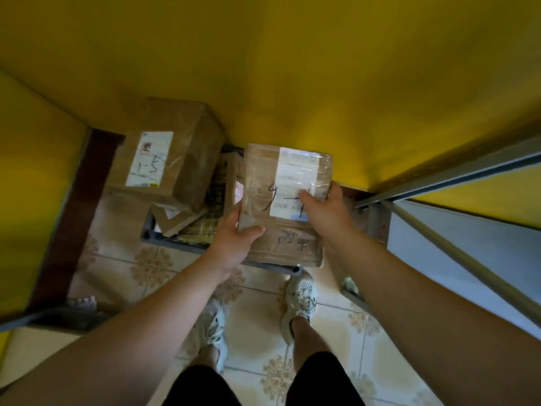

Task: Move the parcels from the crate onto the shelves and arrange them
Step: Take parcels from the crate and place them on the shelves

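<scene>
- The held parcel [263,183], a flat brown box under glossy tape with a white label and pen marks, is lifted over the crate's right side.
- The left hand [234,244] grips its near-left corner, and the right hand [325,209] clasps its right edge.
- Left in the crate [164,238] are a bigger parcel [175,148] marked "1-5" and flatter ones beneath.
- The visible part of the shelf frame [439,174] holds none, so much seems undone.

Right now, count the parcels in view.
4: the held parcel marked 4-1; the big box marked 1-5 at left; a printed carton between them; a small flat packet below the big box. Others may be hidden.
</scene>
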The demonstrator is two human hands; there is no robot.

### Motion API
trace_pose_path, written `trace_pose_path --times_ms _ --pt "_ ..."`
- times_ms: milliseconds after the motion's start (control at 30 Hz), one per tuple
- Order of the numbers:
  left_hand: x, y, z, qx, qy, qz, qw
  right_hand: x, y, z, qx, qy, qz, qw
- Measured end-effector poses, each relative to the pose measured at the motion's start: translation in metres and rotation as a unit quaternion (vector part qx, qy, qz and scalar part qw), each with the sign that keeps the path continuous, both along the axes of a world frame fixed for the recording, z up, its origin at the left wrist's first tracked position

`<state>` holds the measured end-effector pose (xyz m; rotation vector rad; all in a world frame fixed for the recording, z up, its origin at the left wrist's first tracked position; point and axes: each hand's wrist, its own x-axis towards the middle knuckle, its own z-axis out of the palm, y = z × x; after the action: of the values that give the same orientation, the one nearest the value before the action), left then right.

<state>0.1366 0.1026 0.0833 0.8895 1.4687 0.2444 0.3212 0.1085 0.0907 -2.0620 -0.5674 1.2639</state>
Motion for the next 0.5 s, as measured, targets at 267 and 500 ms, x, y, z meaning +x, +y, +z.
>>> trace_pose_path --times_ms 267,500 --pt "-0.052 0.017 0.162 0.153 -0.031 -0.060 0.986 -0.045 -0.036 0.165 0.123 -0.048 -0.051 0.990" --pt "-0.085 0.016 0.285 0.287 0.009 -0.101 0.953 -0.061 -0.052 0.276 0.220 -0.053 -0.101 0.969"
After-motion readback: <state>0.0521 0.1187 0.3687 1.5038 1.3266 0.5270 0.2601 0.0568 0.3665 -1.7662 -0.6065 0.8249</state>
